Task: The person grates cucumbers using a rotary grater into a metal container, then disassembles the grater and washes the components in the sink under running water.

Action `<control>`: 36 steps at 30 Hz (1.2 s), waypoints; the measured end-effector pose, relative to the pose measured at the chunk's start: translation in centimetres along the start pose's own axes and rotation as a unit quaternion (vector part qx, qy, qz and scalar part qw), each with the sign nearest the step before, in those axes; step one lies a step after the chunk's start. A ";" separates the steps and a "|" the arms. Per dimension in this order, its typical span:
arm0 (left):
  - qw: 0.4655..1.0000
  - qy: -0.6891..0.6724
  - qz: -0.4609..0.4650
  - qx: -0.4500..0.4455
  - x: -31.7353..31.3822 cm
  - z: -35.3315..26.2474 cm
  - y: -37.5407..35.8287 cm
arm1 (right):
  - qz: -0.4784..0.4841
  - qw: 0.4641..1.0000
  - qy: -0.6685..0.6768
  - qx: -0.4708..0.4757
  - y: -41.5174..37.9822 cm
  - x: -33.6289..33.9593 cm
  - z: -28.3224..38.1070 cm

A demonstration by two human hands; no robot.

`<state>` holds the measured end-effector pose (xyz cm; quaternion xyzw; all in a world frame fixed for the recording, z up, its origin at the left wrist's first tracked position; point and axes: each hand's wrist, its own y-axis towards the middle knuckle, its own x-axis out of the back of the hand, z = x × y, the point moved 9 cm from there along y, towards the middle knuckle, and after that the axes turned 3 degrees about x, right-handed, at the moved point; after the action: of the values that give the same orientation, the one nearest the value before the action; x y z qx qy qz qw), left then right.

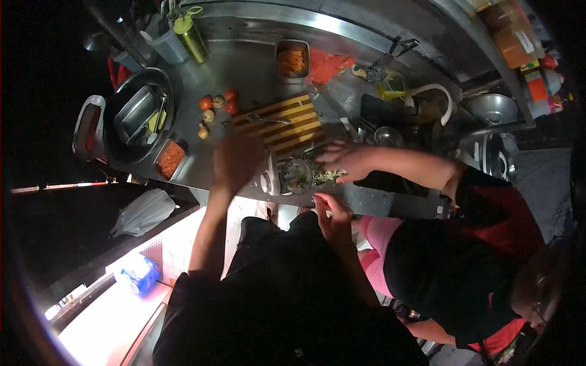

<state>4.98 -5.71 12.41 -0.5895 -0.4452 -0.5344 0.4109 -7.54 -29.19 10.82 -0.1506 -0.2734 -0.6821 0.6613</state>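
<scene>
My left hand (235, 161) is smeared by motion in front of the striped wooden cutting board (299, 131), so its fingers cannot be made out. My right hand (334, 218) is at the counter's front edge, thumb and fingertips drawn together; whatever they pinch is too small to name. Between my hands stands a clear round container (295, 175) with chopped greens inside, beside a white appliance part (270, 177). Loose green leaves (329, 177) lie to its right, under a co-worker's hand (345, 157). A metal utensil (268, 119) rests on the board.
Tomatoes (206, 104) and onions (209, 116) sit left of the board. A tray of orange strips (293, 62) stands behind it, near a red plastic bag (329, 64). A dark basin (110, 137) and a tray of minced orange food (171, 160) are at left. A co-worker (439, 268) stands close at right.
</scene>
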 end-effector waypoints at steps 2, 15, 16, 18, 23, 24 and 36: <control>0.991 0.007 -0.122 -0.058 2.1 -2.6 -4.8 | 0.001 1.000 -0.002 0.001 0.1 -0.4 -0.5; 0.986 -0.001 -0.165 -0.015 -19.8 -0.2 -15.1 | 0.031 0.999 -0.016 0.026 -2.6 -1.4 -4.7; 0.988 0.007 -0.157 -0.015 -22.5 1.6 -13.5 | 0.036 0.999 -0.022 0.033 -3.0 -1.5 -4.9; 0.999 -0.022 -0.041 0.018 -24.3 4.4 -8.3 | 0.037 0.999 -0.019 0.022 -3.8 -1.6 -5.2; 0.989 -0.049 0.100 -0.099 -27.7 6.4 -5.1 | 0.018 0.999 0.002 -0.032 -5.5 -1.4 -6.6; 0.989 -0.096 0.095 -0.058 -27.8 7.4 -5.0 | 0.023 0.998 -0.004 -0.061 -5.8 -1.3 -7.1; 0.607 -0.602 0.102 0.508 -31.0 13.0 -23.4 | 0.042 0.991 -0.097 0.083 -5.0 -7.7 -15.2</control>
<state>-15.17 10.38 -19.42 -0.5163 -0.7289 0.2990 0.3357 -9.47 -31.66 -6.63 -0.1723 -0.3849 -0.6110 0.6700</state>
